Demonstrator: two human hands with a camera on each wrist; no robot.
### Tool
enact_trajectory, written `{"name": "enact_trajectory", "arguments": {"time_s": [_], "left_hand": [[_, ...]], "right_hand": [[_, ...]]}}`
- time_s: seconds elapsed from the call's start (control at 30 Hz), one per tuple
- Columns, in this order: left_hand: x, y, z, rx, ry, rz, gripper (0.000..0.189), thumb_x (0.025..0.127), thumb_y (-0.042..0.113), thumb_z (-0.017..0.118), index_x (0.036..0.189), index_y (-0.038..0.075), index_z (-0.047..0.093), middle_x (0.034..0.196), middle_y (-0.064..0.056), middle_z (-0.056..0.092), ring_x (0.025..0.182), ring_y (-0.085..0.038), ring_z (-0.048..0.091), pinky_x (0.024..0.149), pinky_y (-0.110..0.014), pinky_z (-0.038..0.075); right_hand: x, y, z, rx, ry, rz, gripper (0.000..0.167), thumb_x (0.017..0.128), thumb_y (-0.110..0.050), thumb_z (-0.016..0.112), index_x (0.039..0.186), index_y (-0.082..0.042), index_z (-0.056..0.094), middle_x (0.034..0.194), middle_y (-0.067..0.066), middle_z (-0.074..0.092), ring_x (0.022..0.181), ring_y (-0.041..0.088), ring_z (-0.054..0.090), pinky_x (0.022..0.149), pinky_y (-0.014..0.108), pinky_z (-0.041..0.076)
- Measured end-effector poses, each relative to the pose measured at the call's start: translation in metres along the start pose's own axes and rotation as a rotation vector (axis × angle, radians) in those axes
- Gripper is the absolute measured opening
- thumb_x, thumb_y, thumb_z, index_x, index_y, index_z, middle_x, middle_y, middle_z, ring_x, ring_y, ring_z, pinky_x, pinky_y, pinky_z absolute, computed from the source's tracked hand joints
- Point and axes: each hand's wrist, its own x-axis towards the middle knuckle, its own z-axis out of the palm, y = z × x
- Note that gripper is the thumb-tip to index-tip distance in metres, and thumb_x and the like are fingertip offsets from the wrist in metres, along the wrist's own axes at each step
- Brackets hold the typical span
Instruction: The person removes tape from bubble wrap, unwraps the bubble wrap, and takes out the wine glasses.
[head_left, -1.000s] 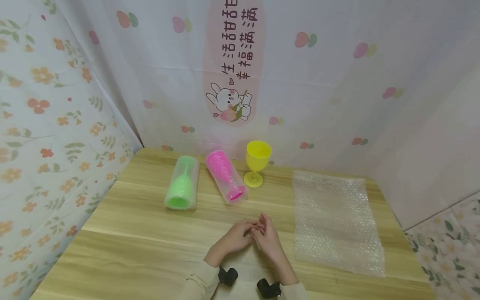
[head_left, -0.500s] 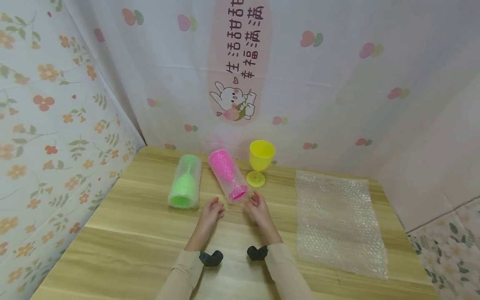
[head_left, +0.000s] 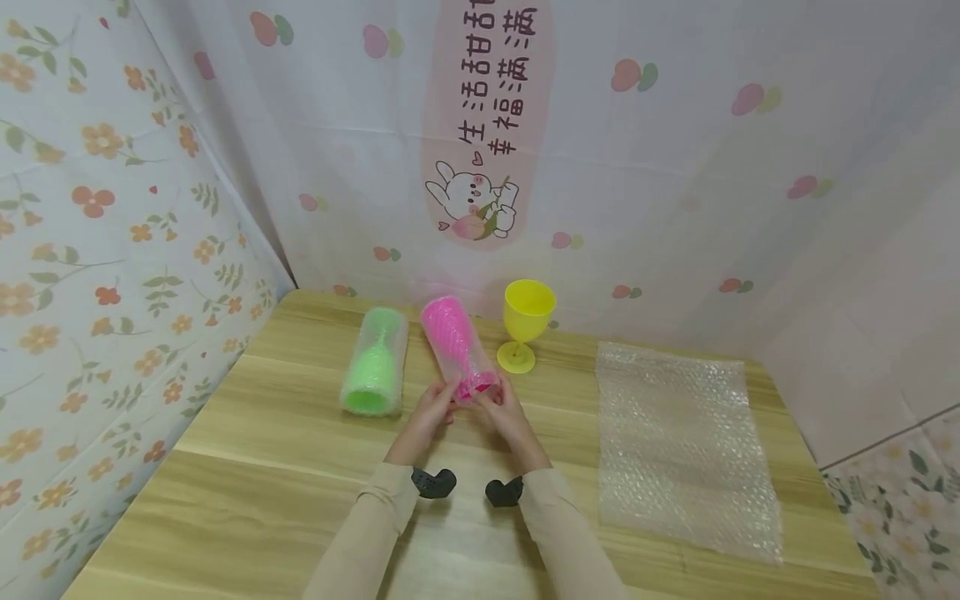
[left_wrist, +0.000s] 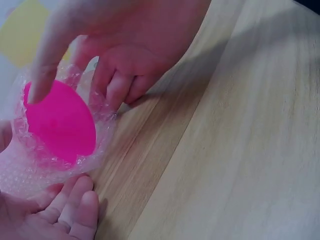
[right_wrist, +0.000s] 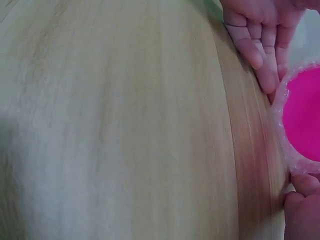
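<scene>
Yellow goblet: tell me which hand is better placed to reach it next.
Probably the right hand. In the head view it is beside the wrapped pink goblet, on the side nearer the yellow goblet; the left hand is on the other side, nearer the green goblet.

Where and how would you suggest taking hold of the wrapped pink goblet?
Probably by its near end, coming from the near side, the left hand and right hand cupping opposite flanks: the pink goblet lies on its side, that end facing the viewer, its bubble wrap roughly tubular, and the yellow goblet stands close on its right.
</scene>
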Motion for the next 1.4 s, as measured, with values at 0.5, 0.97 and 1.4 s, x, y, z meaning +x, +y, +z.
{"name": "enact_trajectory", "arguments": {"time_s": [0.5,0.97,1.4], "left_hand": [[0.049,-0.058,-0.004,0.1,-0.066,0.172,0.076,0.09,0.06,0.042,0.128,-0.005,0.038,0.107,-0.016,0.053,0.089,-0.023,0.053,0.076,-0.035,0.049],[-0.039,-0.022,-0.006,0.075,-0.127,0.079,0.056,0.1,0.034,0.036,0.129,-0.015,0.032,0.123,-0.031,0.044,0.116,-0.042,0.043,0.1,-0.053,0.036],[-0.089,-0.035,-0.017,0.113,-0.174,0.02,0.06,0.095,0.041,0.046,0.127,-0.01,0.038,0.117,-0.021,0.05,0.104,-0.028,0.05,0.087,-0.039,0.044]], "right_hand": [[-0.005,0.011,-0.007,-0.25,0.164,-0.094,0.032,0.1,-0.025,0.042,0.122,-0.005,0.054,0.128,0.02,0.055,0.123,0.037,0.048,0.104,0.051,0.036],[-0.049,0.021,-0.008,-0.31,0.09,-0.167,0.034,0.099,-0.022,0.045,0.127,-0.006,0.053,0.13,0.016,0.055,0.125,0.034,0.047,0.105,0.049,0.035],[-0.116,0.021,-0.015,-0.28,-0.035,-0.1,0.042,0.097,-0.03,0.047,0.131,-0.006,0.049,0.133,0.018,0.053,0.123,0.034,0.049,0.102,0.046,0.04]]}}
